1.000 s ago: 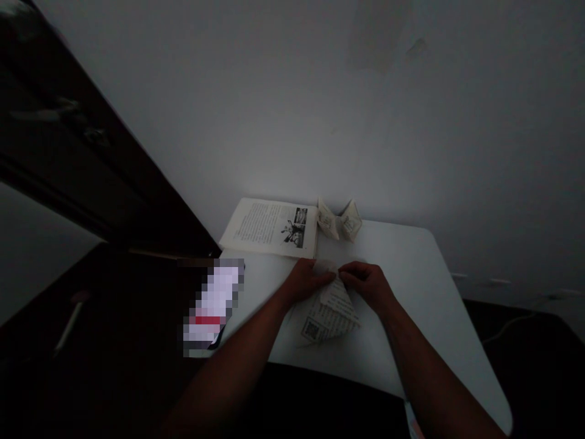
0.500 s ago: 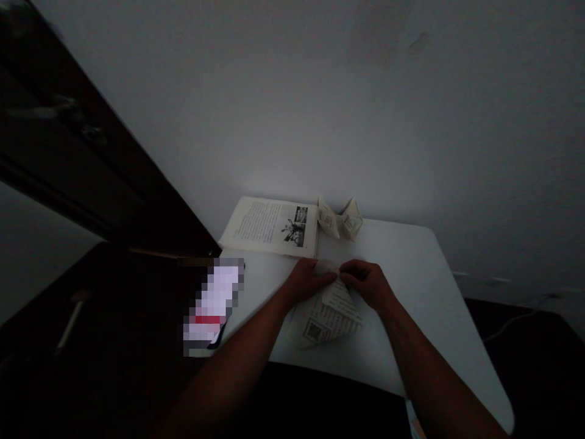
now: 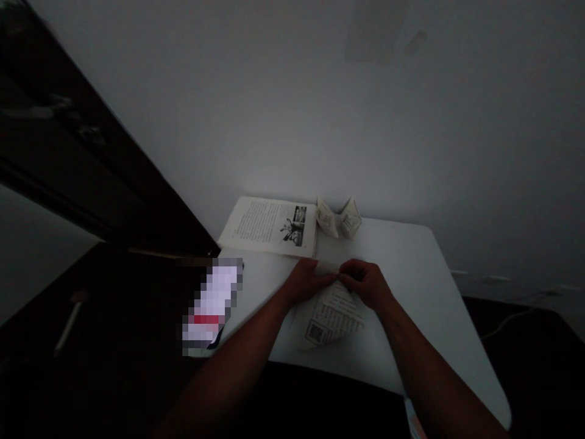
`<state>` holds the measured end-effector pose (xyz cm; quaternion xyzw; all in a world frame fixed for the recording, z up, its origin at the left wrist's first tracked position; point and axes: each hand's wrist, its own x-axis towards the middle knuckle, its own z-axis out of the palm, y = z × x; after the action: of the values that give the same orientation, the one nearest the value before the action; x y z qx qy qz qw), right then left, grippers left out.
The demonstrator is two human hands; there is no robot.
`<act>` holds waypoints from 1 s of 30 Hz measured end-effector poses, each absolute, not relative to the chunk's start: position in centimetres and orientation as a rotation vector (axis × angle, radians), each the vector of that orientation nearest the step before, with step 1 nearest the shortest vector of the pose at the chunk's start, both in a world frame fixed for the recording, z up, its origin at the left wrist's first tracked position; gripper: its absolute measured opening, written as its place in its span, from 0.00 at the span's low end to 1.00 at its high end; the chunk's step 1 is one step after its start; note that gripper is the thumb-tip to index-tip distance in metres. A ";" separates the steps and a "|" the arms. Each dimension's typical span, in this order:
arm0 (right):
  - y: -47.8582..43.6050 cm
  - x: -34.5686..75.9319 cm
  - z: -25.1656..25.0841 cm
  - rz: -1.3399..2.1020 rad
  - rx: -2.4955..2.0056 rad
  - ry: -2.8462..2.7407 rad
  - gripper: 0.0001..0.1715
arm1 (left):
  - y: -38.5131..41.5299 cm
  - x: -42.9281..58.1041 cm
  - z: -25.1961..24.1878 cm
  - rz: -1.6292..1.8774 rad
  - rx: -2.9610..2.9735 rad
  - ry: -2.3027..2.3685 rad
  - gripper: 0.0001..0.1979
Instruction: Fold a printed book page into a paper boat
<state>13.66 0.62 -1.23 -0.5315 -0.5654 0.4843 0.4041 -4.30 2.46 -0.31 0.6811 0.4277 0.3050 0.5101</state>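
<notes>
A folded sheet of printed paper [image 3: 333,317] with a square code near its lower left lies low over the near part of the white table. My left hand [image 3: 305,280] grips its upper left side, thumb stretched towards the middle. From the other side my right hand [image 3: 363,280] pinches the paper's top, the two hands' fingertips nearly meeting there. The fingers cover part of the upper folds. Beyond the hands stands a folded paper shape [image 3: 350,219] with pointed flaps, beside an open book [image 3: 269,228] showing text and dark pictures.
A phone with a blurred-out screen [image 3: 212,305] lies at the left edge of the white table [image 3: 425,305]. A dark door [image 3: 91,152] with a metal handle stands at left. The pale wall [image 3: 274,110] rises behind the table. A cable [image 3: 512,320] runs at right.
Both hands stay at the top of the paper with hardly any movement. The paper's lower part has shifted very slightly.
</notes>
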 end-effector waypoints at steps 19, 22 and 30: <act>0.6 14.3 -1.2 1.277 -1.296 -1.388 0.16 | 3.2 -4.8 -0.2 1.134 1.087 1.118 0.21; 0.7 14.3 -1.4 1.186 -1.308 -1.289 0.16 | 3.0 -4.7 -0.2 1.053 1.114 0.993 0.23; 0.7 14.3 -1.8 1.190 -1.244 -1.195 0.19 | 2.7 -4.5 -0.2 0.955 1.204 1.012 0.21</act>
<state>14.32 0.67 -1.81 -0.5143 -0.4941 0.4921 0.4993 -4.47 2.66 -0.20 0.5206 0.4377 0.4129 0.6057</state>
